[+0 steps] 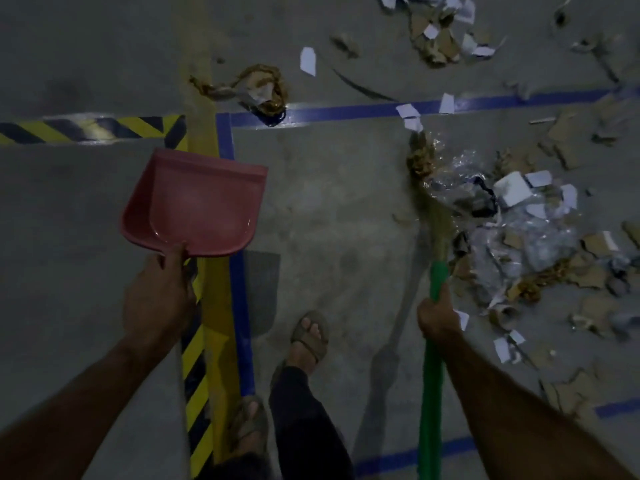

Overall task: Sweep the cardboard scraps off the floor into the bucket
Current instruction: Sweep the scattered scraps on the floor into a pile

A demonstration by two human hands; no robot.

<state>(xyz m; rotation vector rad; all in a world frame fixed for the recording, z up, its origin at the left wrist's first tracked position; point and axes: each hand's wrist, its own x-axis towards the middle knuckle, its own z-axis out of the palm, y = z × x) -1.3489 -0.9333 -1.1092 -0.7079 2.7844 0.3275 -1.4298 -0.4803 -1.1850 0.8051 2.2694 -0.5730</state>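
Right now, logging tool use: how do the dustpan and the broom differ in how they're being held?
The left hand holds the pink dustpan off the floor, empty; the right hand grips the broom by its green handle, bristles down against the scrap pile. Both are gripped one-handed.

No legible text, label, brand or number anywhere. White paper slips point(307, 60) among the scraps at upper centre and right of the frame looked blank. Only markings: black-and-yellow hazard striping point(86, 129) at left, plain blue floor tape point(346, 110) across the upper middle.
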